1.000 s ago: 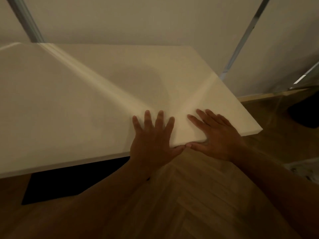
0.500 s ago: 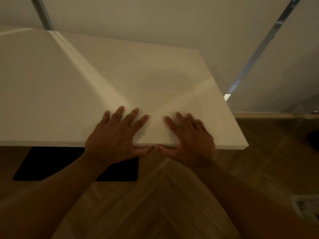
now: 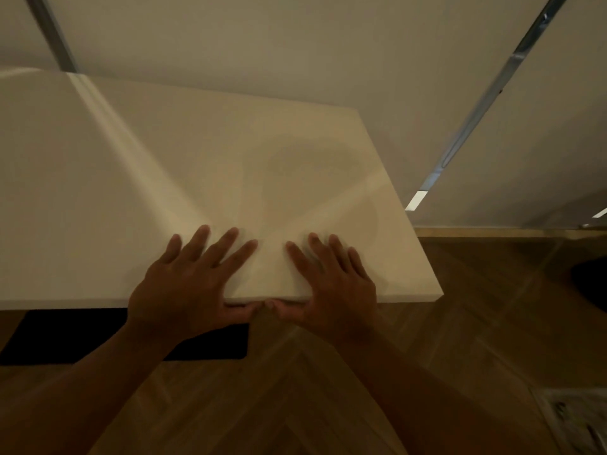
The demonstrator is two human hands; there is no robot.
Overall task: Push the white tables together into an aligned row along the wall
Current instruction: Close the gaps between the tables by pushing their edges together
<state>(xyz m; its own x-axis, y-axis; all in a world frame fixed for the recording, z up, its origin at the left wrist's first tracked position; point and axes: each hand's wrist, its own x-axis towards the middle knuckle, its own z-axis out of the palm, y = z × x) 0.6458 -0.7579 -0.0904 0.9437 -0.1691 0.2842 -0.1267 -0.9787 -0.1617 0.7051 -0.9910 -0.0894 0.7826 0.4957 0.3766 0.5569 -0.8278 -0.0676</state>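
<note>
A white table [image 3: 197, 142] fills the left and middle of the view, its far edge close to the pale wall [image 3: 295, 44] and its right corner free. My left hand [image 3: 187, 284] and my right hand [image 3: 331, 284] lie side by side on the top at its front edge. The fingers of both are straight and spread on the surface, and both thumbs press against the front edge, almost touching each other. A bright streak of reflected light crosses the top on the left. I cannot tell whether a second table joins it there.
The table's black floor plate [image 3: 65, 336] lies on the wooden floor under the front edge. Metal strips [image 3: 476, 110] run down the wall to a baseboard [image 3: 492, 232]. A dark object [image 3: 591, 284] sits at the right edge, and a patterned item [image 3: 578, 421] lies at bottom right.
The table's front edge, slanted a second ago, now runs level across the view. Both hands have stayed flat on the top at that edge.
</note>
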